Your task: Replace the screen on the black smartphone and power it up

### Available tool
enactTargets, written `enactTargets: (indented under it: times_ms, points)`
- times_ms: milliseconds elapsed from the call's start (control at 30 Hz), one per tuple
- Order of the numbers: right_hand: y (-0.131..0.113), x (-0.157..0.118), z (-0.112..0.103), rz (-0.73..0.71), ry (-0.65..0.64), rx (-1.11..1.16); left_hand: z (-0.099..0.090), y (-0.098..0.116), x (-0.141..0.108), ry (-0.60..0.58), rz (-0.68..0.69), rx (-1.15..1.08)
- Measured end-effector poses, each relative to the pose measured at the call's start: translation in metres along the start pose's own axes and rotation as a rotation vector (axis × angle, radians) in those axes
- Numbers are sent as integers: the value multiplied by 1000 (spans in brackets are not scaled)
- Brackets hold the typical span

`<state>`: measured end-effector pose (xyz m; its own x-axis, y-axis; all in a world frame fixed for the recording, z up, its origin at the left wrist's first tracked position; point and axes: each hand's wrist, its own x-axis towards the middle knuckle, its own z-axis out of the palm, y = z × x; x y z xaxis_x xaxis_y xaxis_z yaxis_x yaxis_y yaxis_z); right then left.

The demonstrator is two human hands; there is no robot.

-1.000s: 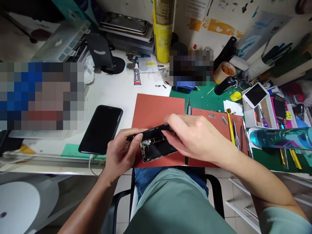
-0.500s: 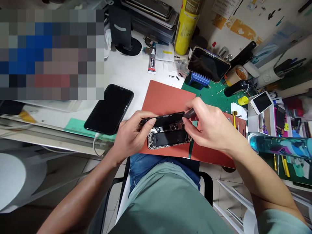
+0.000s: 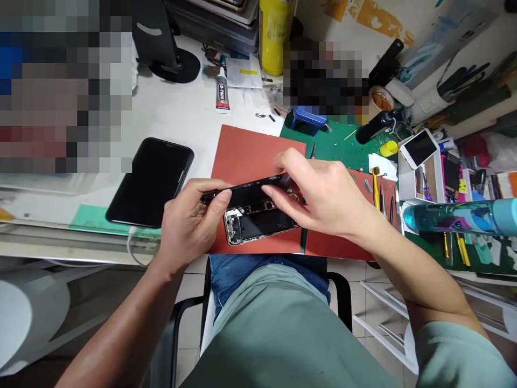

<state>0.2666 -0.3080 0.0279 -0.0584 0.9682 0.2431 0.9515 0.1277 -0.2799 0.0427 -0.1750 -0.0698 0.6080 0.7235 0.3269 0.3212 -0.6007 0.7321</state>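
Note:
An opened phone body (image 3: 262, 229) lies on an orange-red mat (image 3: 250, 145), its long black battery and metal parts showing. Its lifted screen (image 3: 248, 192) stands tilted along the far side of the body. My left hand (image 3: 197, 215) is closed on the screen's left end, thumb in front and fingers behind. Near the right end, my right hand (image 3: 315, 194) is closed with its thumb against the screen's dark face and its forefinger beyond the upper edge. A small dark object (image 3: 286, 181) shows under those fingers; its kind is hidden.
A large black phone (image 3: 149, 180) with a white cable lies left. Behind the mat are a glue tube (image 3: 222, 91) and a blue stand (image 3: 307, 119). Rightward lie a yellow brush (image 3: 376, 188), a white phone (image 3: 419, 148) and a blue bottle (image 3: 456, 216).
My right thumb has moved left along the screen's face, and the hand has come closer to my left. The screen remains lifted in my left hand. The whole view has shifted.

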Motion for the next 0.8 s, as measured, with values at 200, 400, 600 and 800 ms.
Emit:
enactTargets:
  times_ms: [200,400,600,800]
  points:
    - [-1,0,2,28,-11,9,4,-5,-2,25,7,-15]
    - [-1,1,3,64,-35,21,6,-7,-2,86,45,-26]
    - [0,1,3,83,-71,42,4,-8,-1,121,34,35]
    - [2,-6,7,128,-40,91,5,-4,3,155,38,36]
